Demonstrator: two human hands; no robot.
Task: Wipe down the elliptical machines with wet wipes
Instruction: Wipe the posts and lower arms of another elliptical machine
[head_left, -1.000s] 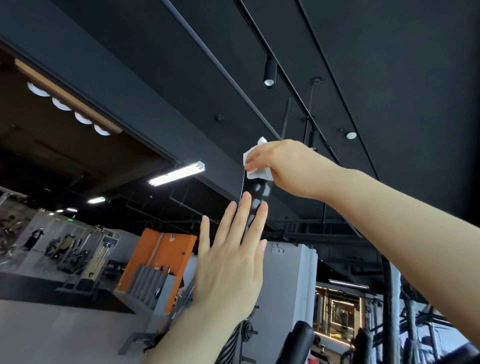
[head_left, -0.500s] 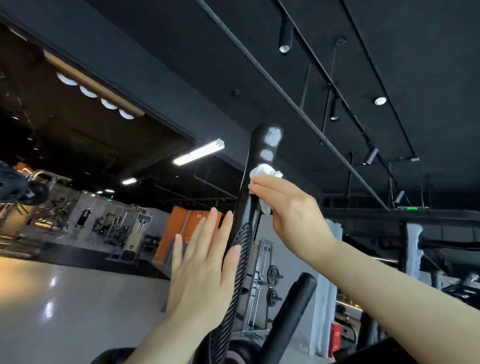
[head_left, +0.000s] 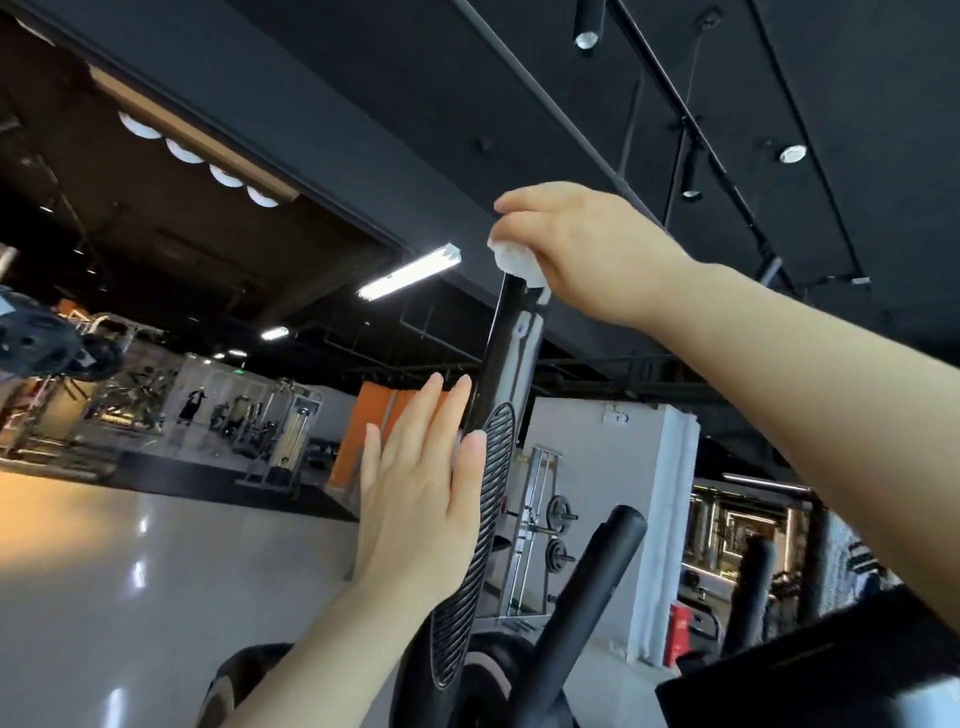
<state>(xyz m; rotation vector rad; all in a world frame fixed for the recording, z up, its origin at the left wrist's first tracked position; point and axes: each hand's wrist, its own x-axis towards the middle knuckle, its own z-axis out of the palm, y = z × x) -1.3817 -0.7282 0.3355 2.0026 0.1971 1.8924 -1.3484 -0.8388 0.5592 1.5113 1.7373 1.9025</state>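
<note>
Right hand (head_left: 587, 249) curled in a high grip, left hand (head_left: 415, 499) flat, fingers straight, raised.

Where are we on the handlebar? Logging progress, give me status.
Right hand grips wet wipe on top of the elliptical handle. Left hand open, flat against the handle's ribbed grip. Nothing in the way.

left hand (head_left: 415, 499): bare, no glove, ring or watch | right hand (head_left: 587, 249): bare, no glove or ring | forearms: both bare to frame edge, no sleeves visible | garment (head_left: 810, 680): black fabric, lower right corner
</note>
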